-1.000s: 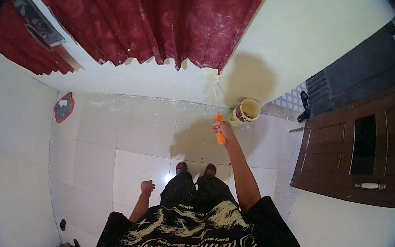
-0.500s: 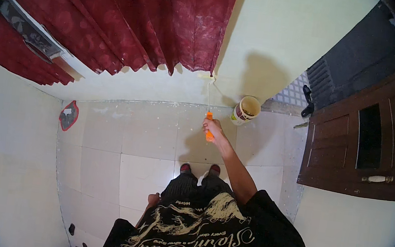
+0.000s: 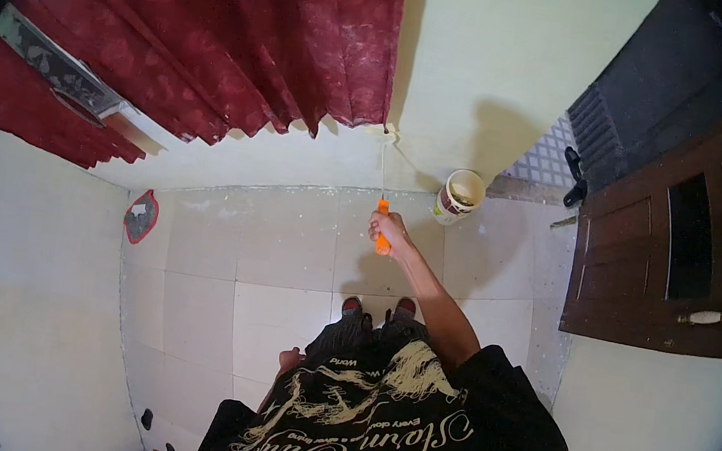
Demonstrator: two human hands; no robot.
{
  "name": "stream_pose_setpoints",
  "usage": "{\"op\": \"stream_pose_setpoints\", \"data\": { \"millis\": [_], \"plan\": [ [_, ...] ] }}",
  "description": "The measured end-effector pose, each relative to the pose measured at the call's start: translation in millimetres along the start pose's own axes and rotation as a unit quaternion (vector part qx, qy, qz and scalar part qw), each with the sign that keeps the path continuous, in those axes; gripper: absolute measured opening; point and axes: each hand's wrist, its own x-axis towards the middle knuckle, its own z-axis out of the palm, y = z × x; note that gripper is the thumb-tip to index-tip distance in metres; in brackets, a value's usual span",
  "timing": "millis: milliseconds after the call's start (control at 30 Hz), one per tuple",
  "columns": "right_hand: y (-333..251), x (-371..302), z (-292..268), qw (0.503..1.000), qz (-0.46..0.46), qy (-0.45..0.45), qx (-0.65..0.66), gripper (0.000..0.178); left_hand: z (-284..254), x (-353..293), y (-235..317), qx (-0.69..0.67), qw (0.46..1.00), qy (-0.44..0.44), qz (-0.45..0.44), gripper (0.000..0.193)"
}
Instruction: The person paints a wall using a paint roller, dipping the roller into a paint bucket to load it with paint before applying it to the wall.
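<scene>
My right hand (image 3: 388,232) is stretched out ahead, wrapped round the orange handle of a paint roller (image 3: 384,208). The roller's thin metal rod runs up from the handle to a pale head against the cream wall (image 3: 460,75), just under the lower right corner of the dark red curtain (image 3: 309,57). To the right of this hand, a white paint bucket (image 3: 460,193) stands on the floor by the wall, with pale paint stains inside. My left hand (image 3: 291,359) hangs low beside my trousers, and its fingers are too small to make out.
Tiled floor (image 3: 287,239) with paint specks runs along the wall. A brown wooden door (image 3: 627,258) stands at the right, beside a doorway with dark shoes (image 3: 575,184). A red-rimmed grey object (image 3: 141,218) lies in the left corner. A window (image 3: 56,62) shows behind the curtains.
The view has shifted slightly, so the floor and door sit further right. The roller head stays near the curtain's lower corner, and my right hand still grips the handle.
</scene>
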Motion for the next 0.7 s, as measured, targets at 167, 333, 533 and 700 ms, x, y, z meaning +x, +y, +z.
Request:
{"op": "stream_pose_setpoints", "data": {
  "millis": [167, 333, 533, 700],
  "plan": [
    [-21.0, -56.0, -3.2, 0.999, -0.026, -0.025, -0.035, 0.014, 5.7, -2.3, -3.5, 0.135, 0.987, -0.007, 0.085, 0.035],
    [-4.0, -42.5, 5.6, 0.999, -0.022, -0.013, -0.04, 0.015, 43.1, 4.1, -10.8, 0.197, 0.978, 0.002, 0.069, 0.032],
    [3.8, 17.6, -30.8, 1.0, -0.022, -0.002, 0.017, 0.018, 9.6, 1.8, 7.1, 0.162, 0.979, 0.001, 0.126, 0.035],
    [-4.0, -49.3, -27.1, 0.998, 0.022, 0.023, -0.057, 0.02, 10.8, -12.0, -27.5, 0.155, 0.978, -0.034, 0.132, 0.037]
  ]
}}
